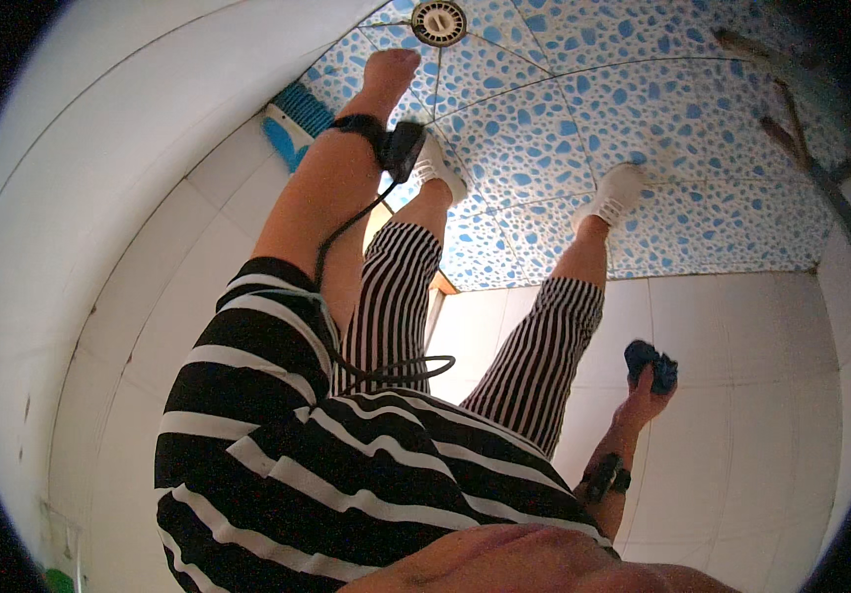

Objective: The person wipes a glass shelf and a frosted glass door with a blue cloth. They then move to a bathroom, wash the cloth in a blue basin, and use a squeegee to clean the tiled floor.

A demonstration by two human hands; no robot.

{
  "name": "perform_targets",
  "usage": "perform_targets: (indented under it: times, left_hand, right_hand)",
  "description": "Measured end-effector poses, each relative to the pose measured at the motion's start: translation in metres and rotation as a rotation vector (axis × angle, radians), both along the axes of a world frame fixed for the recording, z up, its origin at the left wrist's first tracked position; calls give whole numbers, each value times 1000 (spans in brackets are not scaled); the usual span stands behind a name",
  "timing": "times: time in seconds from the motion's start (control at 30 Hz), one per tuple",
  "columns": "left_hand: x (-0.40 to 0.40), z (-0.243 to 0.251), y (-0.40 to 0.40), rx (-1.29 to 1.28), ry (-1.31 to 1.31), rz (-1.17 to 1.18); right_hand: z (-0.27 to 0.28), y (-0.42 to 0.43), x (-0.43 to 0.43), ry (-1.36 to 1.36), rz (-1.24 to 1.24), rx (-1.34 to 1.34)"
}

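My left hand (393,68) reaches down over the blue-and-white pebble-patterned tile floor (662,111), close to a round floor drain (438,24). Its fingers are mostly turned away from view, so their hold is unclear. Beside that wrist lies a brush (298,117) with blue bristles and a white-and-blue body, along the foot of the wall. Off to the right, my right hand (647,396) grips a crumpled dark blue cloth (652,367) in front of the white wall tiles (751,415).
White tiled wall (136,282) curves up close on the left. A black device (401,150) is strapped to my left forearm, with a black cable (344,226) looping from it. Blurred brown sticks (803,148) stand at the far right. My white shoes (614,194) rest on the floor.
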State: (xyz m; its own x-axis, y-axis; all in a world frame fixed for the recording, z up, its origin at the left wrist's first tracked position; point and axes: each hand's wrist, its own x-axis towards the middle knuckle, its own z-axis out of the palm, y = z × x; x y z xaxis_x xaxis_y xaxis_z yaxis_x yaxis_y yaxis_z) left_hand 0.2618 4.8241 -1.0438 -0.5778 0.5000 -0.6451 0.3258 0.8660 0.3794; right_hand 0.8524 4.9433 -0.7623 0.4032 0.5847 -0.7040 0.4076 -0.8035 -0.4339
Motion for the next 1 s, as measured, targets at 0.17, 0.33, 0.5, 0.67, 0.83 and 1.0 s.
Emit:
perform_targets:
  times: [0.17, 0.33, 0.5, 0.67, 0.83, 1.0]
  left_hand:
    - [0, -123, 6, 92, 70, 187]
    - [-1, -207, -7, 36, 348, 195]
    - [-6, -205, 34, -271, 301, -11]
    - [-4, -206, 43, -255, 580, 66]
    - [-8, -183, 54, -313, 520, 58]
    - [0, -176, 44, -130, 603, 122]
  right_hand:
    - [-26, -37, 12, -147, -50, -127]
    - [-38, -20, -2, -177, -3, -234]
    - [-42, -1, -6, -164, 33, -212]
    - [-45, 19, -8, -189, 66, -214]
    - [-47, 22, -4, -148, 89, -203]
    - [-55, 21, 1, -97, 118, -207]
